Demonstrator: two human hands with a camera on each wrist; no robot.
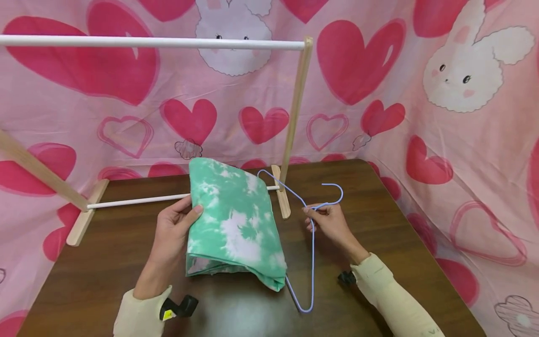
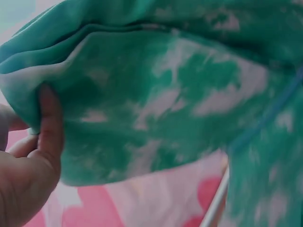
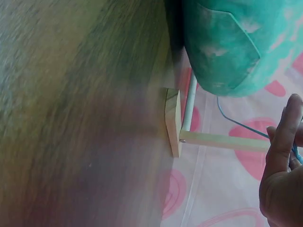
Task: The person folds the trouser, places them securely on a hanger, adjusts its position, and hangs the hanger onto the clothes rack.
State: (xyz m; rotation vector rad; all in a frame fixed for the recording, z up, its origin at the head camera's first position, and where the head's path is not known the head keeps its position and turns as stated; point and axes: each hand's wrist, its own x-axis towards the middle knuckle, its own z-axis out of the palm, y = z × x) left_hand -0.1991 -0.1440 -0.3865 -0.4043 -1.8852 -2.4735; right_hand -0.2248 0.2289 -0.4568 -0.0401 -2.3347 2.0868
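Green and white tie-dye cloth (image 1: 233, 220), folded over, hangs on a thin lilac hanger (image 1: 313, 262). My left hand (image 1: 174, 227) pinches the cloth's left edge, thumb on the front face. In the left wrist view that hand (image 2: 35, 151) grips the layered cloth (image 2: 142, 104) at its border. My right hand (image 1: 330, 224) holds the hanger at its neck, just below the hook, which points up and left. The right wrist view shows the right hand (image 3: 284, 175) at the side, with the cloth (image 3: 227, 47) above. Part of the hanger is hidden behind the cloth.
Behind the cloth stands a rack with a white top rail (image 1: 168, 42), wooden posts (image 1: 296, 112) and a white lower bar (image 1: 139, 201). Its wooden feet (image 1: 281, 196) rest on the dark wood table (image 1: 358, 187). A pink heart-patterned curtain (image 1: 353, 126) encloses the back and sides.
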